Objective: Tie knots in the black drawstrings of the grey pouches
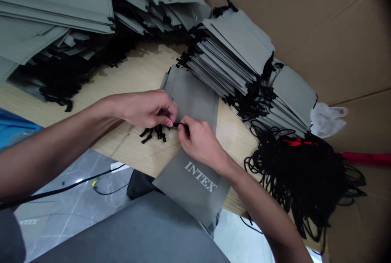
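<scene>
Both hands meet over a wooden table. My left hand [154, 109] is closed in a pinch on a black cord [176, 124]. Close against it, my right hand [200, 140] pinches the same cord from the other side. Knotted black cord ends [154, 133] stick out below my left fingers. Under my right hand and wrist lies a grey fabric bag [195, 187] printed INTEX in white, its lower part over the table's front edge. Just beyond the hands, more flat grey bags [192, 96] lie in a small stack. My fingers hide part of the cord.
Tall piles of grey bags [55, 2] with black cords fill the back left. Two more bag stacks [232, 47] stand behind on the right. A heap of black cords [305, 177] lies at the right, near a white plastic bag [328, 119]. Cardboard [320, 22] walls the back.
</scene>
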Tool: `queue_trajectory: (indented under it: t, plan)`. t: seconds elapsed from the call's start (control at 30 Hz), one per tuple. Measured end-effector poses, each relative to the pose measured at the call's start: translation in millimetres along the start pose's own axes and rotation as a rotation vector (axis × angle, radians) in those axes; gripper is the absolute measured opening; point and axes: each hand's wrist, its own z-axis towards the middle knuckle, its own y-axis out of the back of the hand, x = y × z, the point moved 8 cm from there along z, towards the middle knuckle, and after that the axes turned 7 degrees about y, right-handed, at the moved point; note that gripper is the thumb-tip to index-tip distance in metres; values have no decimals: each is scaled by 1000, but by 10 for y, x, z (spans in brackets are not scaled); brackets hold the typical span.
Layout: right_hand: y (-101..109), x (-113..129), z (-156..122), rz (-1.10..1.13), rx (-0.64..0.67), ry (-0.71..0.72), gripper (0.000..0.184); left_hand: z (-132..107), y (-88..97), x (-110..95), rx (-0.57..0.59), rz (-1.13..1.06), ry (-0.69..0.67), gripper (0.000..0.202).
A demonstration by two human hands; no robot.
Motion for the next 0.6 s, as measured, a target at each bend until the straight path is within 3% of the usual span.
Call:
queue_trajectory:
  t: [0.07,0.33,0.6]
  plan:
    - [18,18,-10,78,7,30,16,1,13,38,-14,15,26,17]
    - [24,16,42,252,49,-15,44,3,14,26,-14,38,38,16]
    - [-75,-154,57,464,-1,-133,36,-14,2,-94,7,23,-50,22]
